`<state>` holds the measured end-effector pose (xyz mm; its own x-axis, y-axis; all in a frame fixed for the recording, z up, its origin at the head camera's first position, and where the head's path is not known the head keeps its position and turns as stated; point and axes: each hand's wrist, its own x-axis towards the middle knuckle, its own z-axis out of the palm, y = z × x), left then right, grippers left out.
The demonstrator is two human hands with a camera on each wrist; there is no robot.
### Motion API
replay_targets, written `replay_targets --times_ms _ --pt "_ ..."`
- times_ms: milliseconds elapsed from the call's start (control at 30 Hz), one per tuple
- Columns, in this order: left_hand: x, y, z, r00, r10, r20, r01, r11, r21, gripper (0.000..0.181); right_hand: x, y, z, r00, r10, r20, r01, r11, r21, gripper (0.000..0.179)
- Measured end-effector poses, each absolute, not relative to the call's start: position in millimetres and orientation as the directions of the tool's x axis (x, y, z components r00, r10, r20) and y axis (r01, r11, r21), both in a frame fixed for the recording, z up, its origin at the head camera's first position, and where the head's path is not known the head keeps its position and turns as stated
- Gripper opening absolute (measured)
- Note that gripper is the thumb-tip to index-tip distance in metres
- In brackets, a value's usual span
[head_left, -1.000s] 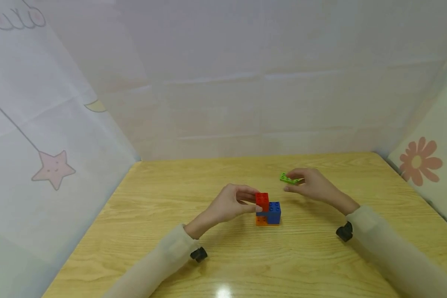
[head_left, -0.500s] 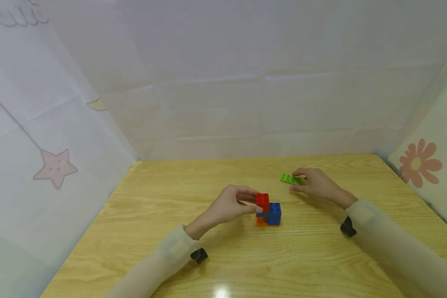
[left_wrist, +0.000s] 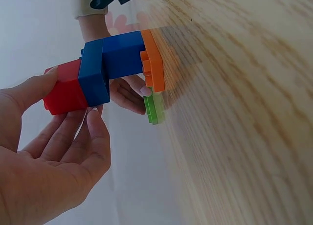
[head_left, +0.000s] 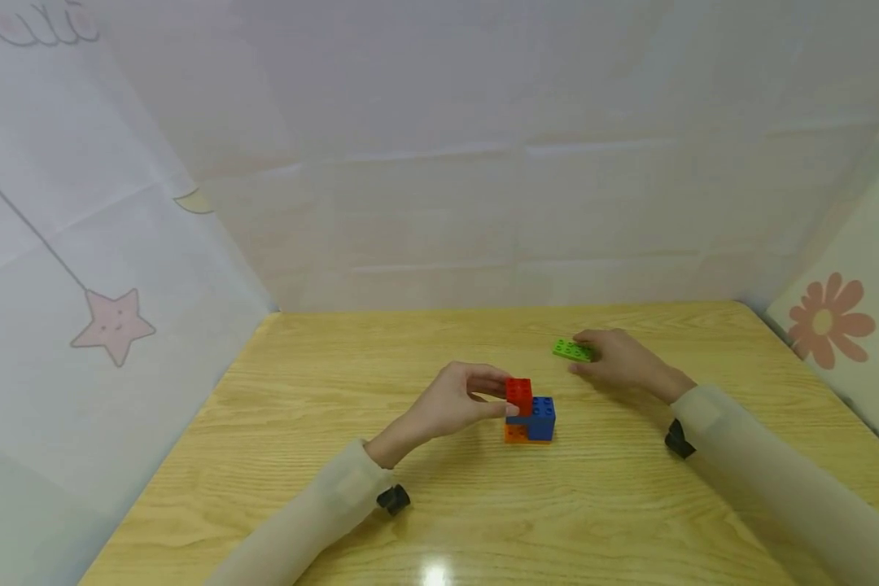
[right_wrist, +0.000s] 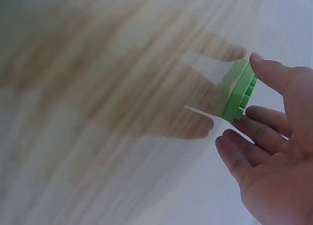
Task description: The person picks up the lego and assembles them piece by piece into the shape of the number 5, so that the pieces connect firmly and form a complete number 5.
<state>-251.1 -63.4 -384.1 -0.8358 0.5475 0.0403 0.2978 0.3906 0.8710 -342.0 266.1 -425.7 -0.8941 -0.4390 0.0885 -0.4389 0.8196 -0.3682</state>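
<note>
My left hand point(head_left: 457, 400) pinches the red brick point(head_left: 518, 394) between thumb and fingers. The red brick is the top of a small toy-brick stack. Beneath it, in the left wrist view, come a blue brick point(left_wrist: 95, 72), set off to one side, and another blue brick point(left_wrist: 124, 53). An orange studded plate point(left_wrist: 153, 61) forms the base on the table. Farther back and to the right, my right hand point(head_left: 617, 358) holds the flat green brick point(head_left: 570, 350). Seen from the right wrist, thumb and fingers lie on either side of the green brick point(right_wrist: 238, 99), low over the tabletop.
The wooden table point(head_left: 337, 488) reflects the hand and bricks. A pale cloth wall point(head_left: 439, 228) rises along its back edge, and printed cloth panels stand at left and right. Dark wrist cameras point(head_left: 393, 499) hang under both sleeves.
My right hand has drawn back to the right along the green brick, uncovering more of its studs, then come slightly closer again. The left hand and the stack have stayed put.
</note>
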Motion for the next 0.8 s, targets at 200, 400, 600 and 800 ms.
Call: replay_targets --times_ms 200,400,600,800 --pt "-251.5 -62.8 -384.8 -0.837 0.546 0.036 0.296 0.397 0.868 0.045 -345.8 268.2 -426.6 -0.897 -0.437 0.06 -0.428 0.827 -0.364 0.062" --pt "-251.3 -61.3 -384.2 -0.837 0.545 0.039 0.299 0.397 0.868 0.046 -346.1 267.7 -422.5 -0.9 -0.434 0.032 -0.415 0.835 -0.362 0.06" --pt "-252.5 -58.9 -384.6 -0.837 0.547 0.036 0.297 0.397 0.868 0.045 -345.4 270.1 -419.2 -0.9 -0.435 0.016 -0.408 0.829 -0.382 0.058" --pt "-251.6 -57.4 -384.8 -0.84 0.542 0.031 0.289 0.398 0.871 0.045 -349.2 272.8 -421.3 -0.904 -0.428 -0.014 -0.387 0.831 -0.4 0.056"
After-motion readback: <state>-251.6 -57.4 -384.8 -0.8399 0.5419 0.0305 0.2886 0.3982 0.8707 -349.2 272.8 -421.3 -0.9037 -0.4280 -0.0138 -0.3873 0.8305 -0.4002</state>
